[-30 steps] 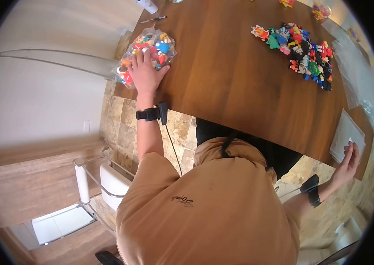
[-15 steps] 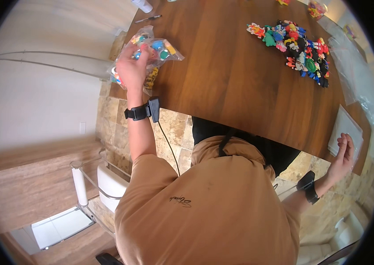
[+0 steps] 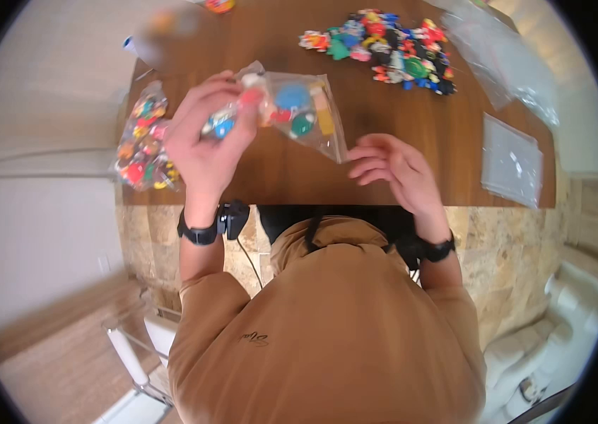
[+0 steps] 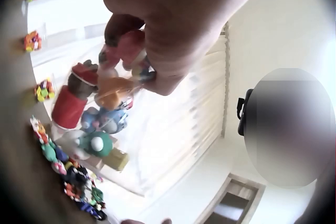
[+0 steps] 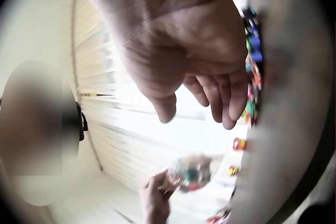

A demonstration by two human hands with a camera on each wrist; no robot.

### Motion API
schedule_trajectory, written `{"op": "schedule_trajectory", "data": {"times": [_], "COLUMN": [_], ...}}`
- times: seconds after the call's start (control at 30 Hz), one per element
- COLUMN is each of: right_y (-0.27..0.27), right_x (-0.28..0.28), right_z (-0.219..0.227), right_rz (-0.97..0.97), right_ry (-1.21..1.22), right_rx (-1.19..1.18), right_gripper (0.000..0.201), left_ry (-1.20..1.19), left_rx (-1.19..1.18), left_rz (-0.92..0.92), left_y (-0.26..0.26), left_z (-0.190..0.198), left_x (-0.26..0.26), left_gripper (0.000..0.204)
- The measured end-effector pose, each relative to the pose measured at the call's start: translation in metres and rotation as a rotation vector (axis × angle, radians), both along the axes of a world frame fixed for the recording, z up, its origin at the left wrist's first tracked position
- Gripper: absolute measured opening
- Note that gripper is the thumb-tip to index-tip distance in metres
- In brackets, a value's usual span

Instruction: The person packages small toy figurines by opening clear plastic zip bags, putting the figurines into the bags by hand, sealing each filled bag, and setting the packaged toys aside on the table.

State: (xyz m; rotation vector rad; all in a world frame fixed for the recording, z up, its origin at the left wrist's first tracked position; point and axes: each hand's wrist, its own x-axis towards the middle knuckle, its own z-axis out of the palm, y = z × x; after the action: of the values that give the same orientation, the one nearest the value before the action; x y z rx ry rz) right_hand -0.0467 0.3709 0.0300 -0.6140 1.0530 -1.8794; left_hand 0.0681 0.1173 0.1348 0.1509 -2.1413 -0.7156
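Observation:
My left hand (image 3: 203, 134) grips a clear plastic bag (image 3: 302, 116) of small colourful toy figures, lifted above the table. Fingers and thumb pinch the bag's left end, and its free end points right. In the left wrist view red, blue and green figures (image 4: 102, 121) show through the plastic. My right hand (image 3: 398, 169) has its fingers loosely extended, fingertips right at the bag's lower right corner and nothing in its grasp. The right wrist view shows the open palm, with the held bag (image 5: 191, 174) farther off.
Another filled bag of figures (image 3: 143, 148) lies at the table's left edge. A heap of loose figures (image 3: 391, 53) sits at the back. Flat clear bags (image 3: 511, 159) lie stacked at the right, with a large plastic sheet (image 3: 497, 60) behind them.
My left hand has lifted the bag off the left side and carried it toward the middle. The right hand has left the flat bags and come in beside the held bag.

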Motion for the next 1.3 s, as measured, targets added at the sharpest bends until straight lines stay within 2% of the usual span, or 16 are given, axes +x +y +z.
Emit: {"op": "schedule_trajectory", "data": {"times": [0.03, 0.13, 0.27, 0.4, 0.47, 0.6, 0.67, 0.8, 0.87, 0.93, 1.03, 1.1, 1.17, 1.2, 1.27, 1.3], "right_y": [-0.007, -0.02, -0.03, -0.035, -0.035, -0.037, -0.033, -0.026, -0.022, -0.018, -0.016, -0.019, -0.027, -0.03, -0.038, -0.042], "right_x": [-0.002, -0.012, -0.004, -0.001, -0.006, -0.008, -0.012, -0.014, -0.016, -0.023, -0.027, -0.028, -0.027, -0.027, -0.03, -0.03], "right_z": [0.003, 0.0, -0.021, -0.023, -0.024, 0.0, -0.002, -0.005, -0.015, -0.023, -0.02, -0.011, -0.001, -0.001, 0.001, 0.005], "right_rz": [0.03, 0.089, -0.049, -0.115, -0.109, -0.187, -0.213, -0.228, -0.182, -0.109, -0.025, -0.011, -0.001, -0.009, -0.013, -0.02], "right_ry": [-0.174, -0.353, -0.511, -0.519, -0.136, 0.136, 0.316, 0.356, 0.21, 0.211, 0.236, 0.265, 0.525, 0.525, 0.749, 0.748], "right_rx": [-0.031, -0.153, -0.068, -0.011, 0.007, 0.219, 0.388, 0.471, 0.478, 0.47, 0.519, 0.577, 0.764, 0.762, 0.7, 0.697], "right_gripper": [0.034, 0.027, 0.008, 0.01, 0.02, 0.028, 0.029, 0.031, 0.032, 0.029, 0.021, 0.017, 0.015, 0.015, 0.015, 0.015], "left_ry": [0.045, 0.099, 0.007, 0.03, 0.025, -0.158, -0.328, -0.164, -0.214, -0.392, -0.568, -0.571, -0.578, -0.595, -0.609, -0.615], "left_rx": [0.014, 0.06, 0.172, 0.112, 0.091, 0.078, -0.123, 0.029, 0.0, -0.201, -0.364, -0.36, -0.357, -0.34, -0.33, -0.175], "left_rz": [-0.051, -0.186, -0.221, -0.218, -0.199, -0.116, -0.092, -0.203, -0.224, -0.246, -0.351, -0.33, -0.306, -0.283, -0.264, -0.28], "left_y": [0.008, 0.02, 0.026, 0.023, 0.014, -0.001, 0.002, 0.023, 0.032, 0.048, 0.06, 0.057, 0.052, 0.05, 0.043, 0.039], "left_z": [-0.004, -0.028, -0.057, -0.065, -0.073, -0.092, -0.087, -0.069, -0.068, -0.065, -0.094, -0.092, -0.089, -0.087, -0.08, -0.074], "left_x": [-0.001, -0.002, 0.005, 0.014, 0.021, 0.041, 0.045, 0.027, 0.011, -0.012, -0.032, -0.036, -0.034, -0.032, -0.027, -0.022], "left_gripper": [0.014, 0.014, 0.017, 0.018, 0.024, 0.03, 0.039, 0.05, 0.059, 0.071, 0.079, 0.079, 0.079, 0.08, 0.081, 0.081]}}
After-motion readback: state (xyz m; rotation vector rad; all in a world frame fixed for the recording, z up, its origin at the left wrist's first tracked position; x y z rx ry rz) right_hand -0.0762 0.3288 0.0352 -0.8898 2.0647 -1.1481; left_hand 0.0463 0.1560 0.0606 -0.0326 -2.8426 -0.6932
